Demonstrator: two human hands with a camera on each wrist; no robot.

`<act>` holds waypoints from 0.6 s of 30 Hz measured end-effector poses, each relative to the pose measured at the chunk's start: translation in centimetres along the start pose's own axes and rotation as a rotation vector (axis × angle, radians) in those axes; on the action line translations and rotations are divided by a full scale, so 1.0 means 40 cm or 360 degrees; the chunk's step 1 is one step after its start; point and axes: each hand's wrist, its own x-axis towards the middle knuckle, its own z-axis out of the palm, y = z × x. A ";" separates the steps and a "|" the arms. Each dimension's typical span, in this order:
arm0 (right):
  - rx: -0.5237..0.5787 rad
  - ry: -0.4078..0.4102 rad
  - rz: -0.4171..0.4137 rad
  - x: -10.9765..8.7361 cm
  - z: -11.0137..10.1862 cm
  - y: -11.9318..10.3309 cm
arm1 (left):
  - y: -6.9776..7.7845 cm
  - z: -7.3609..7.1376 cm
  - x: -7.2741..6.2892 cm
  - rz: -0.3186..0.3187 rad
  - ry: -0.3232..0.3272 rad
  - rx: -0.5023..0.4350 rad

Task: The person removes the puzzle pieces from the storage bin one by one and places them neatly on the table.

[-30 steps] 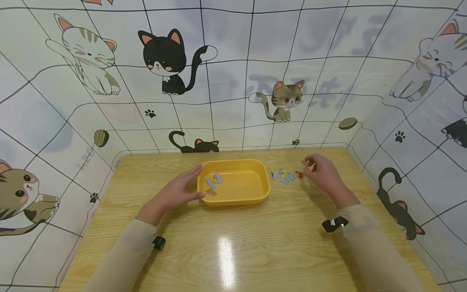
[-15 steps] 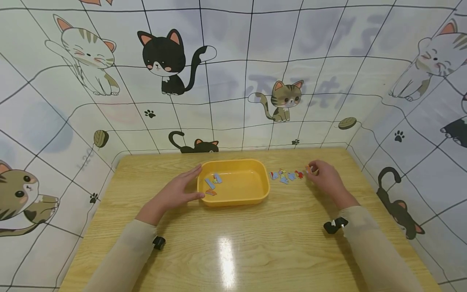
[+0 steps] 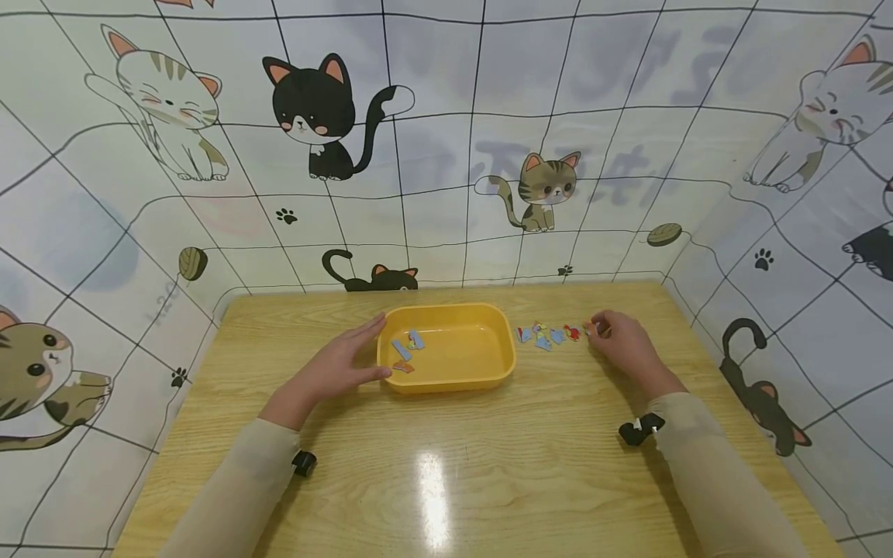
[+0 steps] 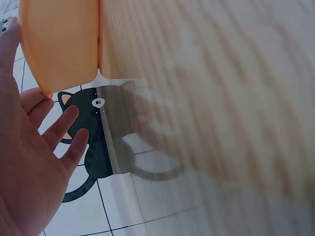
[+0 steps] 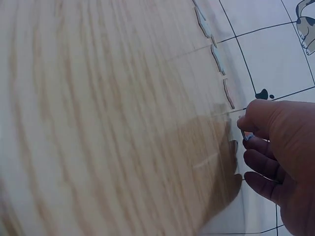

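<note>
We see a yellow plastic tray on a wooden table, a little in from the middle of the far edge. The left hand touches the tray's left end, its fingers spread and nearly straight: the thumb lies by the tray's near-left corner, a fingertip by its far-left corner. From the left wrist we see the other fingers fanned apart below the tray wall.

Three flat puzzle pieces lie in the tray toward its left edge: a plain blue strip, a blue-and-yellow piece just beside it, and an orange piece near the near-left corner.

The right hand is by the table's far-right corner, thumb and forefinger pinching a small orange-patterned piece; its remaining fingers are bent, clear of that piece. We cannot tell whether the pinched piece touches the table.

Between this hand and the tray's right edge, along the table's far edge, we find a loose row of pieces: a blue-and-red one, a yellow one, a blue one nearer us, another blue one and a red one. Cartoon cats cover the wall behind.
</note>
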 end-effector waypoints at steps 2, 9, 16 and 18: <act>-0.0001 -0.0012 -0.0004 0.001 0.001 0.002 | -0.002 0.000 0.001 0.0008 0.0000 -0.0001; 0.0023 -0.0033 -0.0002 0.007 0.005 0.009 | -0.003 -0.002 0.002 0.0015 0.0003 0.0005; 0.0023 -0.0041 -0.0016 0.009 0.006 0.012 | 0.002 -0.005 0.000 0.0004 -0.0007 -0.0010; 0.0020 -0.0044 -0.0013 0.009 0.007 0.012 | 0.003 -0.005 0.000 0.0000 -0.0010 -0.0010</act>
